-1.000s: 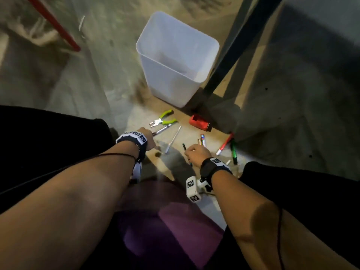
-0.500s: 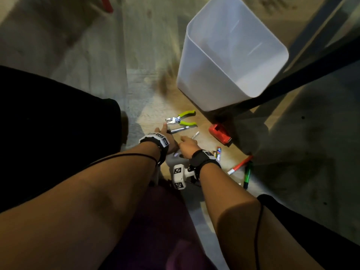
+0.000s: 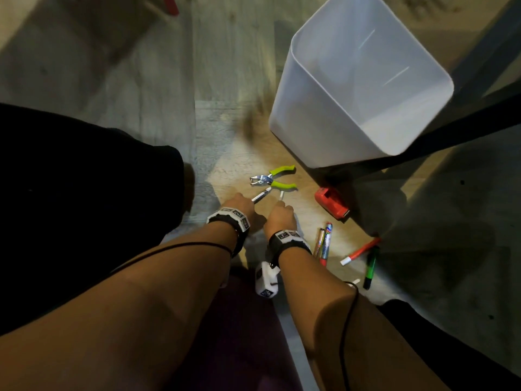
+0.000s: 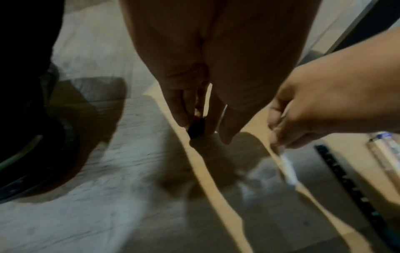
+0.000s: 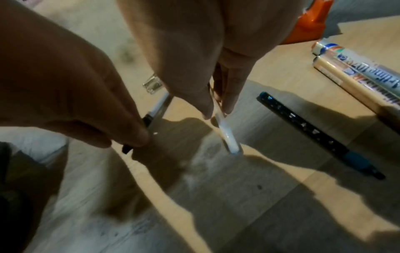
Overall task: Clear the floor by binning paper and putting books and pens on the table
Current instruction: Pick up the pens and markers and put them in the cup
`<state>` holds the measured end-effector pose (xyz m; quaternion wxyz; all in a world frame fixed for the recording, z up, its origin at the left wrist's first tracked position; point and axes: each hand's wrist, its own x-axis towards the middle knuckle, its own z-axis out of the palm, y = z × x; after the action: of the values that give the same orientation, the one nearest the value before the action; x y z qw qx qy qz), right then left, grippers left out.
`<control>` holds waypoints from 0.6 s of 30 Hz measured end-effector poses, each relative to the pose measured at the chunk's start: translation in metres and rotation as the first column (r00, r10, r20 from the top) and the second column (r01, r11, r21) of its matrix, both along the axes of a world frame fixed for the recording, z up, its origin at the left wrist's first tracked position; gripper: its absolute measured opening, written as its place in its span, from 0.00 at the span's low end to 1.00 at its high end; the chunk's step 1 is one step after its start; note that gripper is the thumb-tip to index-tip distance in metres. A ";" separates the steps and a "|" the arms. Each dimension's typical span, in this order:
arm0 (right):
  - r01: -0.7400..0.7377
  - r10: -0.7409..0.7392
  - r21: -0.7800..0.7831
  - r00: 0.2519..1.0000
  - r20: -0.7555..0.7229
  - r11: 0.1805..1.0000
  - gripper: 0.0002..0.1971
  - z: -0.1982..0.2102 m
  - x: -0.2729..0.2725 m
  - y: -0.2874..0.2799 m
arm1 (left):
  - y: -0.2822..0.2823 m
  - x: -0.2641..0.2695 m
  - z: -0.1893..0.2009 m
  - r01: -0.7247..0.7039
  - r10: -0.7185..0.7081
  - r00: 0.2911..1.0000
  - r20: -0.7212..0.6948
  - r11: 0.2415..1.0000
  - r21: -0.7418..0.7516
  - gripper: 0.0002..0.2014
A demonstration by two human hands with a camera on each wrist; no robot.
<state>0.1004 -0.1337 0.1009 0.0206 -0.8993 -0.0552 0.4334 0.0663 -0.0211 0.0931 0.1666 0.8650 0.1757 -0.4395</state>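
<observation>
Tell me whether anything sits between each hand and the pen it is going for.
Nothing does. The left hand already pinches the black-ended pen, and the right hand pinches the white pen. The dark pen lies apart to the right.

Bin on floor ahead right, pliers just before it, tape dispenser right of pliers, two markers side by side nearer, two more pens rightmost, apparently touching, dark pen left of markers.
</observation>
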 end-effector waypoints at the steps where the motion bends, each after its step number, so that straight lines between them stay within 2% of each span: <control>1: 0.005 -0.005 0.002 1.000 0.025 1.000 0.24 0.000 -0.002 -0.001 | 0.005 -0.004 -0.003 -0.015 0.015 1.000 0.005 1.000 0.013 0.18; 4: 0.053 -0.052 -0.010 0.996 0.070 0.999 0.21 -0.001 -0.006 -0.006 | 0.019 -0.014 -0.013 -0.031 0.032 0.999 -0.008 0.997 0.064 0.15; 8: 0.242 -0.242 0.011 0.970 0.026 0.970 0.26 -0.001 -0.004 -0.009 | 0.026 -0.012 -0.017 -0.081 0.081 0.997 0.000 0.995 0.062 0.13; 12: 0.422 -0.411 0.216 0.907 -0.094 0.881 0.22 0.007 0.005 -0.020 | 0.026 -0.008 -0.016 -0.233 0.232 0.973 0.009 0.971 0.048 0.13; 15: 0.453 -0.424 0.329 0.892 -0.158 0.829 0.14 0.032 0.009 -0.033 | 0.024 -0.005 -0.003 -0.255 0.255 0.967 0.000 0.967 0.005 0.18; 18: 0.427 -0.405 0.365 0.904 -0.140 0.827 0.13 0.067 0.014 -0.048 | 0.019 0.006 0.028 -0.249 0.250 0.968 0.013 0.967 -0.048 0.15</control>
<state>0.1140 -0.1814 0.1682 0.2933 -0.8549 0.0578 0.4240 0.0719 -0.0021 0.1206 0.2423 0.8361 0.2714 -0.4106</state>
